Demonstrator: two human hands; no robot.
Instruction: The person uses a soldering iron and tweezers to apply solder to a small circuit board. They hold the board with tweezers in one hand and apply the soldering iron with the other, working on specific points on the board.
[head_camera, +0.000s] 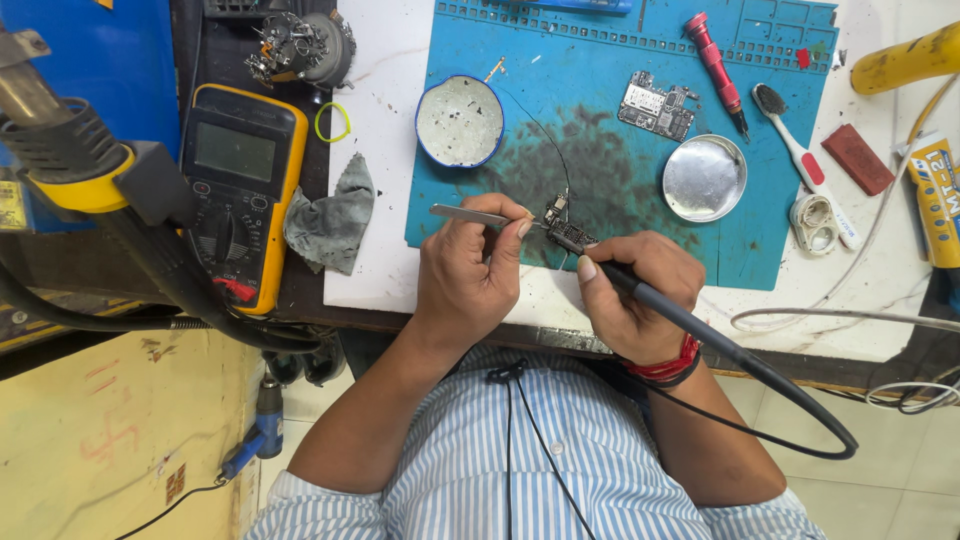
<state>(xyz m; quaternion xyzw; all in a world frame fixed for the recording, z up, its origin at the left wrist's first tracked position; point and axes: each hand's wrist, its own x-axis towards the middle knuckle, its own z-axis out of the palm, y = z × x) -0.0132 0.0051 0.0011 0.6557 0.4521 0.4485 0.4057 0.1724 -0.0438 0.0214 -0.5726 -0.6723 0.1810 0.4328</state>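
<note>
While the striped shirt (540, 470) fills the near edge, the left hand (468, 275) pinches tweezers (480, 216) between thumb and fingers, and the right hand (632, 295) grips a soldering iron (690, 325) like a pen. Both tips meet on a small circuit board (562, 228) lying on the blue mat (620, 140). Farther off sit a round tin (459, 121), a metal lid (704, 178), a toothbrush (800, 155), a red screwdriver (716, 65), and a yellow meter (240, 190) to the left.

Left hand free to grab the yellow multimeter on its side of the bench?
Probably not as is: the left hand grips metal tweezers at the small circuit board. The path to the yellow multimeter looks open, apart from a grey rag.
</note>
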